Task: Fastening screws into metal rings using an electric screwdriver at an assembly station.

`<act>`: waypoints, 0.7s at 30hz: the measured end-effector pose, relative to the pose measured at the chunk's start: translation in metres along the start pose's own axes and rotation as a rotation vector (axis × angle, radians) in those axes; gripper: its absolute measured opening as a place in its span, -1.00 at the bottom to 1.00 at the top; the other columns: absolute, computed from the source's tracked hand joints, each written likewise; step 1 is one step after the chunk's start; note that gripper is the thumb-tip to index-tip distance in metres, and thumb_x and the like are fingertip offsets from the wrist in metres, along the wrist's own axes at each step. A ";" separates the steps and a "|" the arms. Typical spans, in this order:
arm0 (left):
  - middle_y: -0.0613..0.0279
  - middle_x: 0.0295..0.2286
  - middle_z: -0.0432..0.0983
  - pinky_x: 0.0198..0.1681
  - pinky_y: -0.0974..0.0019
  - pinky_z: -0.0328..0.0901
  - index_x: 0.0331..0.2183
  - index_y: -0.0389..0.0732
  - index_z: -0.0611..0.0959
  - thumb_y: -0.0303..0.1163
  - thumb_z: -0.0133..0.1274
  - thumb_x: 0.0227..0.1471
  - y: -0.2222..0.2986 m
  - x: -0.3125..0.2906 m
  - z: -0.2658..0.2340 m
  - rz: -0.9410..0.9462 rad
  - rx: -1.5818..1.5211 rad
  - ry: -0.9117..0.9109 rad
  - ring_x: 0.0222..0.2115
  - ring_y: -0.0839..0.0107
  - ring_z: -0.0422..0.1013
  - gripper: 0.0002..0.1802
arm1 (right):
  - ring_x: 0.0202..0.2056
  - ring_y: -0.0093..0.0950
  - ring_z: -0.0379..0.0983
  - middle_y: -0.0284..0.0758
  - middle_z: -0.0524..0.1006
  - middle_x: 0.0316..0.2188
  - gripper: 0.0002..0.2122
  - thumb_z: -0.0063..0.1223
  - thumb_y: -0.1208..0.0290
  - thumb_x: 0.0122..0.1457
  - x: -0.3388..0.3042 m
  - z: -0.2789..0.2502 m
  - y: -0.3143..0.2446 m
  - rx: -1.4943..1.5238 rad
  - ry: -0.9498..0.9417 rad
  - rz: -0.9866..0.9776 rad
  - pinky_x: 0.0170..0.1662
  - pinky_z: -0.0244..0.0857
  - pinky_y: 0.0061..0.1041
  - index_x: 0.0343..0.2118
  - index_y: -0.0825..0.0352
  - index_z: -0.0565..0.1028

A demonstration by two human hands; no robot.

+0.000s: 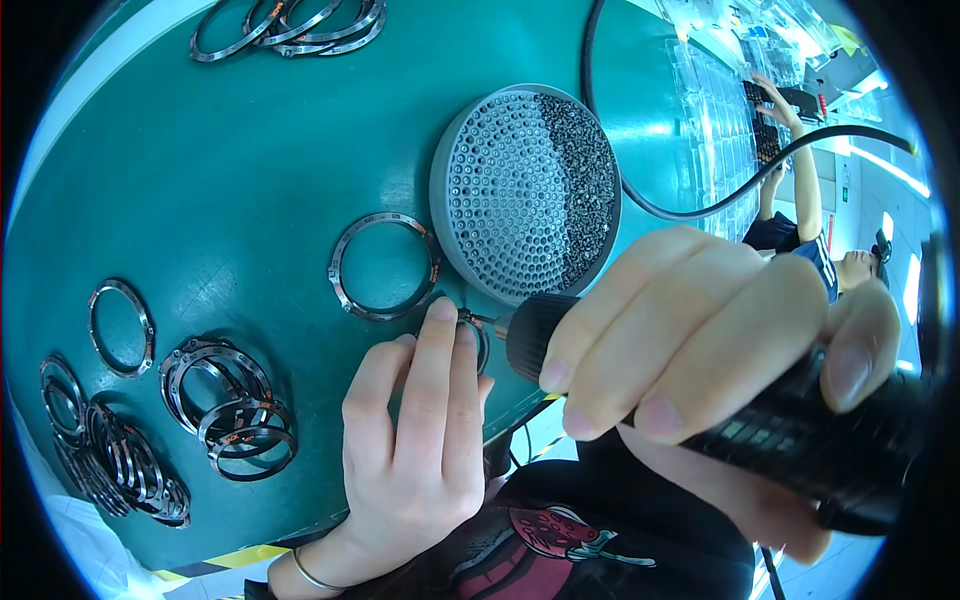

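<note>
My right hand (690, 320) wraps around a black electric screwdriver (770, 440), tilted so that its thin bit points left. The bit reaches a small fitting on a metal ring (484, 352) on the green table. Fingers of my left hand (420, 440) press on this ring and hide most of it. Just beyond, another thin metal ring (345, 288) with orange marks lies flat. It sits beside a round grey screw tray (440, 190), whose face is full of small holes. Loose small dark screws (580, 190) are heaped on the tray's right side.
More rings lie in a loose pile (225, 400) and a dense stack (125, 460) at left, with a single ring (122, 328) behind them. Other rings (300, 30) lie at the far edge. A black cable (700, 214) loops at right, near clear plastic trays (700, 130) and another person (800, 190).
</note>
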State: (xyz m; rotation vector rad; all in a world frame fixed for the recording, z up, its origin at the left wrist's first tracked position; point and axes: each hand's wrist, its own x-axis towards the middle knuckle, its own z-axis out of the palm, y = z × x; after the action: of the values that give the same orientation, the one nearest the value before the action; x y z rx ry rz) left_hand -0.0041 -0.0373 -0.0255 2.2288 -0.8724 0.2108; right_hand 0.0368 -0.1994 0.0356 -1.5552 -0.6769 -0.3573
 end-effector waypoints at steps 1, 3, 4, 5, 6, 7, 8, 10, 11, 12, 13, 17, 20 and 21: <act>-0.05 -0.16 0.51 -0.27 0.32 0.37 -0.31 -0.48 0.62 -0.51 0.11 0.00 0.000 0.001 0.000 0.004 0.012 -0.005 -0.28 0.20 0.38 -0.79 | -0.75 -0.41 0.44 -0.21 0.44 -0.47 -0.32 0.16 -0.09 0.10 -0.003 -0.001 0.001 -0.003 -0.002 0.000 -0.71 0.43 -0.44 0.02 0.37 0.15; -0.05 -0.15 0.51 -0.27 0.31 0.38 -0.30 -0.48 0.62 -0.50 0.11 0.01 0.000 0.000 -0.001 0.010 0.025 -0.010 -0.29 0.20 0.37 -0.77 | -0.73 -0.42 0.44 -0.21 0.43 -0.44 -0.31 0.12 -0.12 0.11 -0.015 -0.005 0.003 0.044 0.093 -0.048 -0.69 0.42 -0.45 0.02 0.39 0.15; -0.04 -0.17 0.51 -0.30 0.31 0.36 -0.28 -0.47 0.62 -0.45 0.12 0.02 0.000 0.000 -0.002 0.010 0.046 -0.014 -0.31 0.20 0.37 -0.74 | -0.71 -0.43 0.44 -0.21 0.42 -0.43 -0.31 0.10 -0.13 0.12 -0.021 -0.007 0.004 0.069 0.140 -0.071 -0.68 0.41 -0.45 0.02 0.40 0.15; -0.03 -0.18 0.51 -0.32 0.31 0.35 -0.27 -0.47 0.62 -0.40 0.13 0.04 0.001 0.000 -0.002 0.014 0.060 -0.014 -0.33 0.21 0.37 -0.71 | -0.70 -0.44 0.44 -0.22 0.41 -0.41 -0.31 0.09 -0.14 0.13 -0.024 -0.011 0.003 0.085 0.186 -0.096 -0.67 0.40 -0.46 0.02 0.41 0.15; -0.03 -0.18 0.51 -0.32 0.31 0.35 -0.27 -0.47 0.62 -0.40 0.13 0.04 0.003 -0.001 -0.003 0.021 0.053 -0.010 -0.33 0.21 0.37 -0.71 | -0.69 -0.44 0.45 -0.22 0.41 -0.40 -0.31 0.07 -0.15 0.13 -0.025 -0.015 0.000 0.101 0.231 -0.120 -0.66 0.40 -0.47 0.02 0.42 0.15; -0.01 -0.22 0.50 -0.36 0.32 0.32 -0.26 -0.46 0.62 -0.36 0.15 0.05 0.004 -0.002 -0.005 0.011 0.082 0.004 -0.35 0.22 0.36 -0.68 | -0.66 -0.46 0.44 -0.23 0.41 -0.39 -0.30 0.05 -0.17 0.14 -0.021 -0.025 -0.006 0.096 0.187 -0.097 -0.63 0.37 -0.46 0.01 0.44 0.16; 0.01 -0.25 0.49 -0.39 0.33 0.29 -0.25 -0.44 0.61 -0.31 0.16 0.06 0.003 -0.005 -0.004 -0.007 0.122 0.009 -0.37 0.22 0.35 -0.65 | -0.64 -0.48 0.43 -0.23 0.41 -0.38 -0.29 0.02 -0.19 0.14 -0.018 -0.039 -0.009 0.106 0.148 -0.071 -0.61 0.34 -0.45 0.00 0.45 0.17; 0.06 -0.30 0.45 -0.43 0.34 0.24 -0.28 -0.39 0.60 -0.22 0.19 0.05 -0.004 -0.012 -0.006 -0.040 0.114 0.016 -0.42 0.24 0.33 -0.62 | -0.62 -0.49 0.41 -0.23 0.41 -0.34 -0.28 0.01 -0.24 0.12 -0.016 -0.055 0.005 0.153 -0.121 -0.058 -0.58 0.30 -0.43 0.00 0.42 0.21; 0.07 -0.30 0.44 -0.43 0.32 0.24 -0.30 -0.36 0.60 -0.22 0.19 0.04 0.001 -0.008 -0.008 -0.020 0.062 0.008 -0.41 0.24 0.33 -0.64 | -0.62 -0.47 0.41 -0.23 0.42 -0.33 -0.27 0.01 -0.26 0.10 -0.017 -0.046 -0.005 0.015 0.018 -0.058 -0.58 0.30 -0.42 0.00 0.40 0.22; 0.08 -0.31 0.43 -0.42 0.30 0.24 -0.33 -0.34 0.59 -0.23 0.20 0.03 0.001 -0.009 -0.008 -0.023 0.040 -0.011 -0.40 0.23 0.32 -0.67 | -0.61 -0.45 0.41 -0.22 0.42 -0.32 -0.26 0.01 -0.29 0.08 -0.018 -0.035 -0.001 -0.083 0.159 -0.063 -0.57 0.30 -0.41 0.01 0.38 0.24; 0.08 -0.31 0.43 -0.42 0.30 0.24 -0.33 -0.34 0.59 -0.23 0.20 0.03 0.001 -0.007 -0.008 -0.019 0.038 -0.011 -0.40 0.23 0.32 -0.67 | -0.60 -0.40 0.41 -0.21 0.41 -0.32 -0.23 0.00 -0.33 0.06 -0.014 -0.032 0.004 -0.079 0.114 -0.101 -0.57 0.29 -0.41 0.03 0.34 0.23; 0.09 -0.25 0.47 -0.33 0.27 0.20 -0.39 -0.26 0.58 -0.28 0.16 0.05 0.001 -0.007 -0.007 -0.023 0.035 0.002 -0.33 0.23 0.32 -0.77 | -0.59 -0.38 0.42 -0.18 0.41 -0.31 -0.22 -0.02 -0.34 0.06 -0.009 -0.040 0.010 0.074 -0.006 -0.066 -0.57 0.29 -0.40 0.04 0.36 0.22; 0.02 -0.15 0.47 -0.24 0.19 0.19 -0.37 -0.27 0.58 -0.39 0.16 -0.02 0.002 -0.006 -0.009 -0.028 0.026 -0.062 -0.27 0.18 0.30 -0.83 | -0.59 -0.37 0.42 -0.18 0.40 -0.30 -0.21 -0.03 -0.34 0.06 -0.009 -0.040 0.008 0.099 -0.015 -0.051 -0.57 0.29 -0.39 0.06 0.37 0.22; -0.04 -0.08 0.44 -0.17 0.12 0.20 -0.33 -0.30 0.59 -0.44 0.17 -0.06 0.004 -0.003 -0.011 -0.011 0.010 -0.126 -0.22 0.11 0.27 -0.80 | -0.59 -0.37 0.42 -0.18 0.40 -0.30 -0.21 -0.03 -0.34 0.07 -0.007 -0.043 0.002 0.075 -0.032 -0.036 -0.56 0.29 -0.39 0.05 0.38 0.22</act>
State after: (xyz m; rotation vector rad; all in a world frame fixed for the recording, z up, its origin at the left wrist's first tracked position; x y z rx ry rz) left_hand -0.0084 -0.0305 -0.0168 2.2750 -0.9280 0.0697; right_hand 0.0393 -0.2427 0.0347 -1.4817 -0.7367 -0.3308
